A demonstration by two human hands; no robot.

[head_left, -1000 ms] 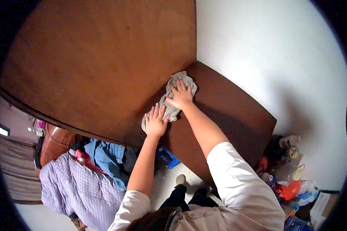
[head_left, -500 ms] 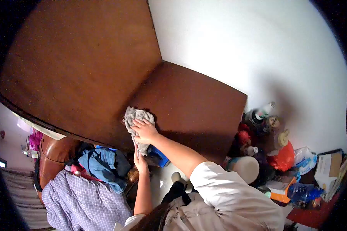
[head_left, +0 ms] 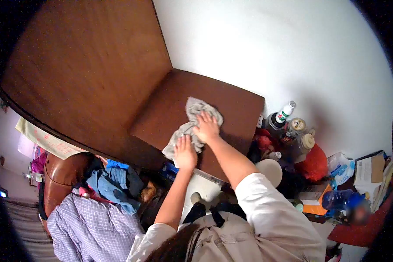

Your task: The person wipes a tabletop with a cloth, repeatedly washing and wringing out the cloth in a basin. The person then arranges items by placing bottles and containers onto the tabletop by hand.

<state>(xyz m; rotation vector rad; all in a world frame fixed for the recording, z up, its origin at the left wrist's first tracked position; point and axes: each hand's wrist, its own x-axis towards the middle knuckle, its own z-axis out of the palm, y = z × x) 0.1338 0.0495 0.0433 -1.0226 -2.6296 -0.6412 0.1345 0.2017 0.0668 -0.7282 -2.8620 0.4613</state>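
A grey cloth (head_left: pixel 194 114) lies spread and crumpled on the dark brown wooden top (head_left: pixel 238 105) of a low cabinet. My right hand (head_left: pixel 208 127) presses flat on the cloth's upper part, fingers stretched out. Lower and to the left, my left hand (head_left: pixel 184 153) rests on the near end of the cloth, its fingers extended near the top's front edge. Neither hand grips the fabric. The part of the cloth beneath my palms is hidden.
A tall brown wooden panel (head_left: pixel 87 65) rises at the left, and a white wall (head_left: pixel 266 48) stands behind. Bottles (head_left: pixel 286 112), jars and a red bag (head_left: pixel 312 163) crowd the right side. Jeans (head_left: pixel 113 185) and a checked quilt (head_left: pixel 96 227) lie at the lower left.
Both hands and the cloth have moved right, away from the panel's corner, toward the middle of the top. The cloth is now spread wider, and my left hand has come up onto it.
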